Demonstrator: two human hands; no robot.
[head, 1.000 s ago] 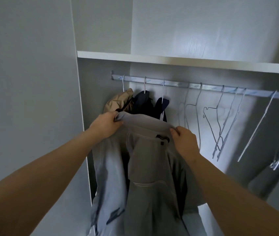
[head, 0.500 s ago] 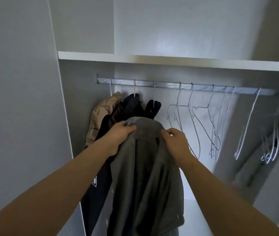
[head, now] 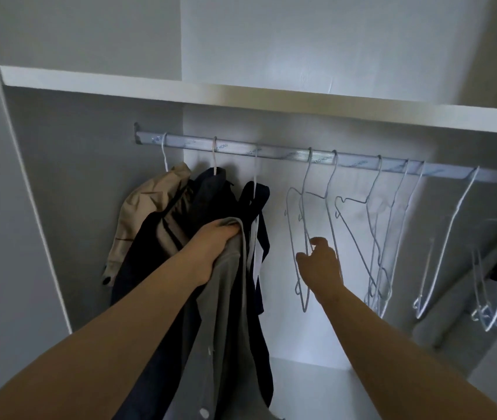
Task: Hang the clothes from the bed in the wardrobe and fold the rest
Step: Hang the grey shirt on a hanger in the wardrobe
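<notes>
the left hand grips the grey shirt, cloth hanging toward 6 o'clock, so the right hand, fingers parted and holding nothing, should pinch the nearest wire hanger at its 12 o'clock and lift the hook clear of the rail.

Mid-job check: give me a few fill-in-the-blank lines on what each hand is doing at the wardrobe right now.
1. The left hand grips a shirt whose colour is ____.
2. The right hand reaches to an empty wire ____ hooked on the rail.
3. The leftmost garment hung on that rail is ____ in colour.

Missing words: grey; hanger; beige.
</notes>
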